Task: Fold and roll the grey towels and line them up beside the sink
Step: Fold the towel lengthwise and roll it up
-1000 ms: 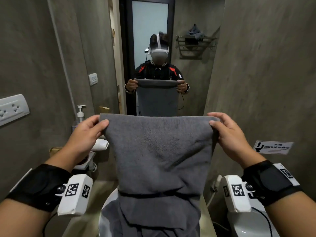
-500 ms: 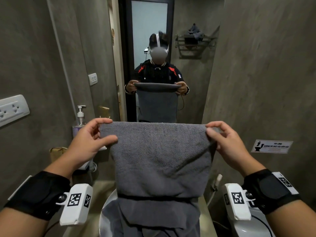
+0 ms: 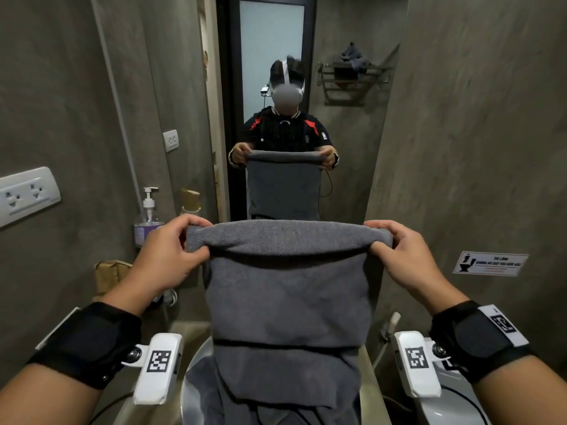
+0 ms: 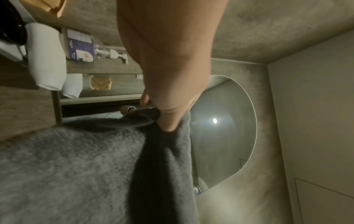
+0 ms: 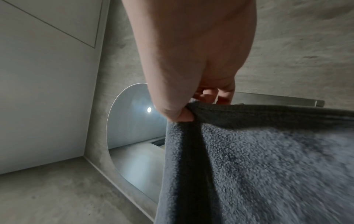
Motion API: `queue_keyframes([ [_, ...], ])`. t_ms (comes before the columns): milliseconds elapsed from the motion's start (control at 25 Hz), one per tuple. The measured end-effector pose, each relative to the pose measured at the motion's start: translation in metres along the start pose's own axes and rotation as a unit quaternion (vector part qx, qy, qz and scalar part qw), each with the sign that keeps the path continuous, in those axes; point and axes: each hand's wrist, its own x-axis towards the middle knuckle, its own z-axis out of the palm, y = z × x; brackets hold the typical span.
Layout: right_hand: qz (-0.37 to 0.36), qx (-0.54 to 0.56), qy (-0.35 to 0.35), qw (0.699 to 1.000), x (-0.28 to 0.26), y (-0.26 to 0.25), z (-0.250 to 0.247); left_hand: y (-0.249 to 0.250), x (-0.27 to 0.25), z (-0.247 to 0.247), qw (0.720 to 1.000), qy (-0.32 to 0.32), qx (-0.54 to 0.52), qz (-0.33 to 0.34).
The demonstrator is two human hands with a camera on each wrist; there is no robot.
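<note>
- The left hand (image 3: 167,259) pinches the left top corner of the grey towel (image 3: 288,296), thumb on the near face and fingers curled over the far side; the towel's upper edge is turned over into a short roll between the two hands
- The right hand (image 3: 402,256) pinches the right top corner the same way, thumb in front, fingers wrapped over the rolled edge; both grips are closed tight on the cloth
- The towel hangs in the air in front of the mirror (image 3: 273,111), its lower part dropping onto more grey cloth heaped in the sink (image 3: 191,391); a dark crease runs across it low down
- The head view alone shows the whole span of the towel, the person's reflection holding it, a pump bottle (image 3: 148,216) by the left wall, a wall socket (image 3: 27,194) and a sign (image 3: 490,264) on the right wall
- The left wrist view shows the left hand (image 4: 168,84) close up, thumb tip pressed into the towel (image 4: 76,174) where its layers bunch; it also shows a white cup (image 4: 47,59) beside the bottle (image 4: 86,48), hidden in the head view
- The right wrist view shows the right hand (image 5: 189,72) with the thumb squeezing the towel (image 5: 268,166) against the fingers behind; the rolled edge runs off to the right, and the mirror's rounded rim with a reflected light lies behind
</note>
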Motion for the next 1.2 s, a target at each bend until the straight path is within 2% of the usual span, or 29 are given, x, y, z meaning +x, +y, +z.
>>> queue_keyframes([
  [160,0.004,0.055,0.014,0.998,0.005,-0.011,-0.011,0.002,0.007,-0.011,0.999,0.004,0.006,0.051],
  [200,-0.003,0.059,0.020,0.998,0.006,-0.014,-0.013,0.003,0.010,-0.012,0.999,-0.005,-0.020,0.049],
  [320,0.002,0.090,0.012,0.996,0.009,-0.018,-0.013,0.006,0.015,-0.010,0.983,-0.044,-0.180,-0.011],
  [480,0.038,0.151,0.012,0.988,0.010,-0.018,-0.012,0.013,0.016,-0.004,0.956,-0.016,-0.289,-0.050],
  [600,0.019,0.166,0.014,0.986,0.005,-0.018,-0.011,0.016,0.012,-0.002,0.957,0.013,-0.288,-0.033],
  [720,-0.048,0.134,0.026,0.989,0.002,-0.018,-0.010,0.018,0.011,-0.003,0.970,0.051,-0.237,0.019],
  [800,-0.061,0.128,0.033,0.989,0.001,-0.018,-0.009,0.017,0.012,0.000,0.969,0.050,-0.242,0.014],
  [880,-0.039,0.132,0.031,0.990,0.001,-0.016,-0.007,0.013,0.011,0.000,0.966,0.015,-0.259,-0.018],
  [960,0.001,0.158,-0.008,0.987,-0.002,-0.011,-0.010,0.005,0.008,-0.002,0.965,-0.055,-0.254,-0.049],
  [1040,0.014,0.170,-0.090,0.981,-0.007,-0.004,-0.014,-0.003,0.004,-0.003,0.965,-0.119,-0.224,-0.065],
  [1120,0.014,0.135,-0.153,0.979,-0.011,0.003,-0.015,-0.008,0.001,-0.001,0.969,-0.135,-0.197,-0.063],
  [1200,0.008,0.078,-0.155,0.985,-0.011,0.006,-0.010,-0.012,0.000,0.004,0.973,-0.119,-0.191,-0.056],
])
